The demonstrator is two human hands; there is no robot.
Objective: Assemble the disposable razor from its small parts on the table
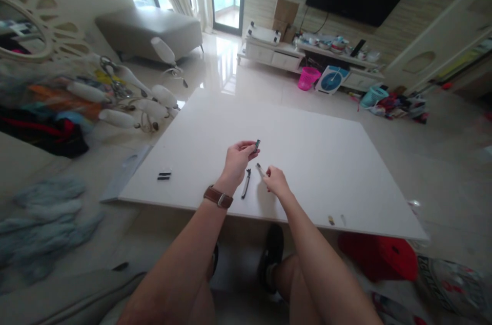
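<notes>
Pinched between the fingers of my left hand (237,161) is a small dark strip with a greenish face (257,145), held above the white table (307,145). My right hand (277,180) grips a slim white stick with a dark tip (261,169), which points up toward the left hand. Below and between the hands lies a black-and-white slender tool (246,184) with a forked-looking black end; its kind is unclear. Two short black strips (164,176) rest on the table further left. Near the front right edge are a small yellowish-brown piece (331,220) and a clear curved piece (343,220).
White lamp arms (146,104) stand beside the table's left side. A red stool-like object (378,257) sits by the front right edge. Beyond the table are a pink basket (308,79), a blue fan (332,79) and a low white cabinet (272,56).
</notes>
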